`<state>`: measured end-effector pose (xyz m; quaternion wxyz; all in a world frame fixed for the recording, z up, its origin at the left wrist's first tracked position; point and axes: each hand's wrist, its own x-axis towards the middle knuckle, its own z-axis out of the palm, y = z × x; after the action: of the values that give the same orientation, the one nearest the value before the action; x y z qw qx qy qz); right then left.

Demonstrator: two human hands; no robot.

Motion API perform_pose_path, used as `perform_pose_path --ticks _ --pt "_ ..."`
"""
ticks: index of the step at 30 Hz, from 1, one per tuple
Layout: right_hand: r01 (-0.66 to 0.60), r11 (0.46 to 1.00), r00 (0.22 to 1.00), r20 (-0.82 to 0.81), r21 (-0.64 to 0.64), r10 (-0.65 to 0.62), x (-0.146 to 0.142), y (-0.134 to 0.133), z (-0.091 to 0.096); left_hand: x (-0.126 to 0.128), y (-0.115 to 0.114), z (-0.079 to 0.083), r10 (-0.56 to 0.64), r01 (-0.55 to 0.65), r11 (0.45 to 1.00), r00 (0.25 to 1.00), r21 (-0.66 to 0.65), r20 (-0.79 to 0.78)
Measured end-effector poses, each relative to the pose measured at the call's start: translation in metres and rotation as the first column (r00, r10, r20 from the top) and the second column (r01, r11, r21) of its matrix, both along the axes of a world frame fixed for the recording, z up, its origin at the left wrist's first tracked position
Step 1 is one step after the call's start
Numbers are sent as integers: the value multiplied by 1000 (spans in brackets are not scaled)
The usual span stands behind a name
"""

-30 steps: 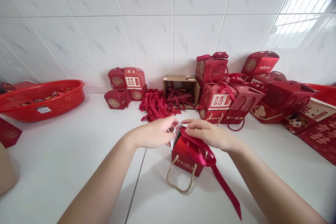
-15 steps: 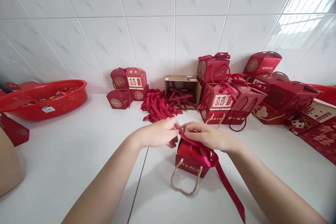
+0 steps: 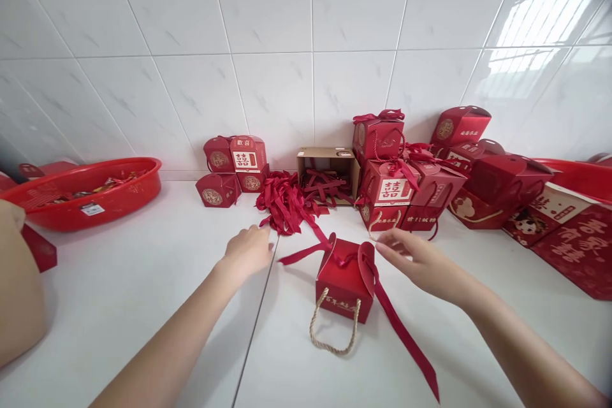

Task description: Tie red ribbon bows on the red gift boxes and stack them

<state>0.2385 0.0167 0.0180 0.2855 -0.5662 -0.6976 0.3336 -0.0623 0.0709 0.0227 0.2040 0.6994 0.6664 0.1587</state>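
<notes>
While threaded with ribbon (image 3: pixel 405 339), box (image 3: pixel 340 293): standing upright just right of centre, lower half of frame
Left hand (image 3: pixel 248 250): left of box, half curled; cannot tell whether gripping anything
Right hand (image 3: pixel 414 260): loosely spread, just right of box
Ribbon pile (image 3: pixel 283 201): mid-frame, beside carton (image 3: pixel 321 153)

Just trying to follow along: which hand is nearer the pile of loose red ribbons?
Left. The left hand is close, just front-left of the ribbon pile; the right hand is farther off, right of the nearest ribboned box.
</notes>
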Motion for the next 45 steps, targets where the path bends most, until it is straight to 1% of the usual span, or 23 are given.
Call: perform_pose_path --ticks 2,3,5,7,9,10,11,13,15,18,20,22,24,27,28,29,31,33,36,38,41,43,45 --pt "-36 997 998 -46 -74 32 2 -6 -10 16 -7 -8 -66 55 993 993 106 103" --pt "-78 993 992 -102 -90 68 -1 -8 -15 28 -12 -12 -114 93 986 981 140 154" --pt "-167 983 959 -245 -81 143 -8 -10 -21 52 -24 -21 -191 153 976 946 156 262" --pt "-208 976 920 -352 -69 171 -16 -12 -26 69 -40 -30 -204 160 978 866 133 456" --pt "-196 977 911 -385 -86 149 -22 -14 -30 76 -56 -37 -143 128 989 771 69 621" --pt "-171 980 920 -372 -102 122 -23 -16 -32 75 -64 -40 -106 105 994 742 42 662" --pt "-137 983 935 -344 -122 88 -24 -18 -34 73 -70 -41 -81 83 996 740 29 667" --pt "-49 989 964 -267 -139 11 -23 -22 -39 66 -79 -41 -70 59 998 774 38 629" --pt "-11 991 977 -210 -132 -17 -21 -24 -43 59 -84 -37 -99 85 995 802 51 589" --pt "-97 986 975 -212 -138 66 -16 -28 -42 51 -88 -28 -150 177 984 780 16 608" --pt "-155 974 965 -237 -165 114 -13 -31 -39 50 -92 -23 -173 234 972 740 -8 650" --pt "-187 963 953 -274 -196 129 -10 -34 -35 50 -97 -20 -169 283 958 687 -47 707" --pt "-208 951 943 -306 -227 133 -7 -37 -34 50 -100 -18 -109 345 926 630 -151 769" --pt "-225 940 934 -330 -255 134 0 -37 -35 43 -100 -15 34 430 831 597 -354 802" --pt "-219 942 935 -329 -253 129 4 -36 -35 39 -98 -14 63 443 806 597 -393 800" --pt "-205 948 938 -325 -245 119 8 -35 -36 35 -96 -13 76 440 801 597 -406 798" --pt "-167 961 945 -313 -220 93 16 -32 -36 27 -90 -10 76 396 835 604 -381 794" --pt "-152 966 950 -301 -209 84 22 -30 -34 21 -87 -6 52 346 874 632 -341 773" --pt "-161 968 957 -271 -191 106 27 -29 -28 19 -86 1 -10 287 917 710 -276 704" --pt "-139 976 969 -224 -165 100 27 -29 -24 20 -87 3 -60 254 941 775 -224 629" --pt "-100 987 989 -119 -129 84 24 -28 -24 23 -86 -3 -120 254 944 858 -210 499" --pt "-125 985 990 -80 -116 116 21 -27 -31 24 -84 -12 -145 282 928 874 -242 464" --pt "-163 981 984 -96 -102 153 19 -27 -41 23 -82 -23 -160 310 916 865 -256 476"
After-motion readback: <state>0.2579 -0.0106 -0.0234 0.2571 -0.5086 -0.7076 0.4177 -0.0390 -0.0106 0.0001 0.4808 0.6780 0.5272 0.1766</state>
